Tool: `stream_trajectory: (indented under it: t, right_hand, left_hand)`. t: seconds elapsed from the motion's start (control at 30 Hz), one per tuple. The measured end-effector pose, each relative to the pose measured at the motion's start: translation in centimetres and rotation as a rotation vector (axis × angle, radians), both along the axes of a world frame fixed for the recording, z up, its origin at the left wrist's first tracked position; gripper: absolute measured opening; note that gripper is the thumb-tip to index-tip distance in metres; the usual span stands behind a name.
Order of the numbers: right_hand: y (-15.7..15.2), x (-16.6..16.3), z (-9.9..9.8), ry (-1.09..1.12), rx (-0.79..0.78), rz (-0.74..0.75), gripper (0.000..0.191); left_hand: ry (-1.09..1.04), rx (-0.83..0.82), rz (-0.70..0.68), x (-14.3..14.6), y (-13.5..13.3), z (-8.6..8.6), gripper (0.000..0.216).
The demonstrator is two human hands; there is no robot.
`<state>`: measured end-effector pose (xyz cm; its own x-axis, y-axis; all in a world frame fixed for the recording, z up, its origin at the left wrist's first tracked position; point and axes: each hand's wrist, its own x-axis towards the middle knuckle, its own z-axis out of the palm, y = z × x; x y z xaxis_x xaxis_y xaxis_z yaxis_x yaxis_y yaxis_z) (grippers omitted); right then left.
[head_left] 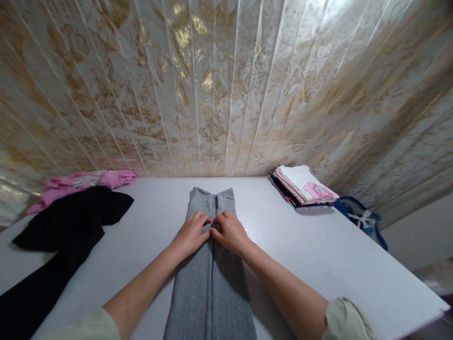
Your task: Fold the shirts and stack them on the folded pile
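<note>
A grey garment (193, 288) lies lengthwise in front of me on the white table, folded long and narrow, its two side edges meeting along a middle line. Its exact kind I cannot make out. My left hand (193, 232) pinches the left edge near that line, in the garment's upper part. Close beside it, my right hand (229, 231) pinches the right edge, thumb and fingers closed on the cloth. The two hands almost touch at the middle. Beyond them, the far end of the garment lies flat, with a small gap between its edges.
On the white table (290, 264), a black garment (76, 222) lies crumpled at left, with a pink garment (85, 182) behind it. A stack of folded clothes (300, 186) stands at the back right. Past the right edge is a blue-trimmed bag (361, 219). A gold-patterned curtain (219, 94) hangs behind.
</note>
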<state>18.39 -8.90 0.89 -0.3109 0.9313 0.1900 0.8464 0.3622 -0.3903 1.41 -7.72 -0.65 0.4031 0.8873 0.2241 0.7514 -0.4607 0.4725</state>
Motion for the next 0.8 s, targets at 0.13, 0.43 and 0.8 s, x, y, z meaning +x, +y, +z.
stream_trajectory:
  t: [0.13,0.43,0.8]
  right_hand:
    - [0.0,0.1,-0.3,-0.033,0.020,0.009,0.013]
    - [-0.3,0.1,-0.2,0.064,0.028,0.000,0.005]
    - [9.3,0.4,4.2,-0.198,0.067,-0.053,0.028]
  left_hand:
    - [-0.021,0.015,-0.038,-0.4,-0.4,-0.5,0.027]
    - [-0.026,0.046,0.031,0.2,-1.2,0.6,0.013]
    - [0.064,0.103,0.142,1.2,-1.5,-0.2,0.040]
